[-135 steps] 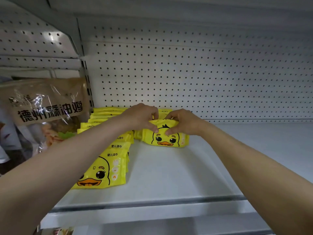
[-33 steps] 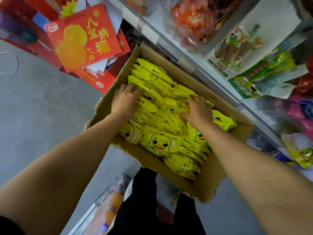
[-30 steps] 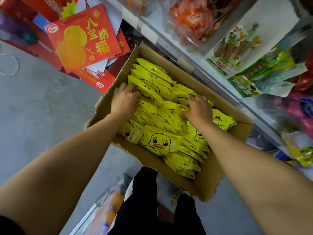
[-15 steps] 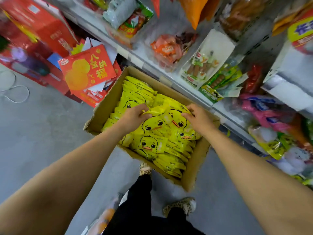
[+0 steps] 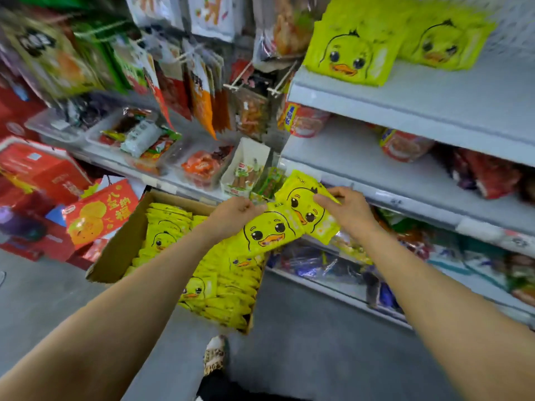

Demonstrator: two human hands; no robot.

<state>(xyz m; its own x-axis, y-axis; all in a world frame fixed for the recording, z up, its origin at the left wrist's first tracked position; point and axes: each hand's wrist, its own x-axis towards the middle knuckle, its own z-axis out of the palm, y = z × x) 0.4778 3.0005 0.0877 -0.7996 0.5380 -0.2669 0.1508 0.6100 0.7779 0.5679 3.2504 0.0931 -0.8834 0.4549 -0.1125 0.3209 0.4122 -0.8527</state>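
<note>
1. Up from cardboard box [image 5: 121,250] came L hand [image 5: 236,211] & R hand [image 5: 347,211].
2. L hand pinches lower duck pack [image 5: 266,233]; R hand pinches upper duck pack [image 5: 307,209], just above box.
3. Hold tight, lift to top shelf [image 5: 405,94], beside shelf packs [image 5: 353,53].

Yellow duck-face packets [image 5: 289,221], tilted, overlapping

Two duck packs [image 5: 269,233] held up, two more faces showing on the top shelf [image 5: 434,94], and too many to count in the one cardboard box [image 5: 121,244]. Also two red tubs [image 5: 307,121] one shelf down, one leopard-print shoe [image 5: 214,355].
</note>
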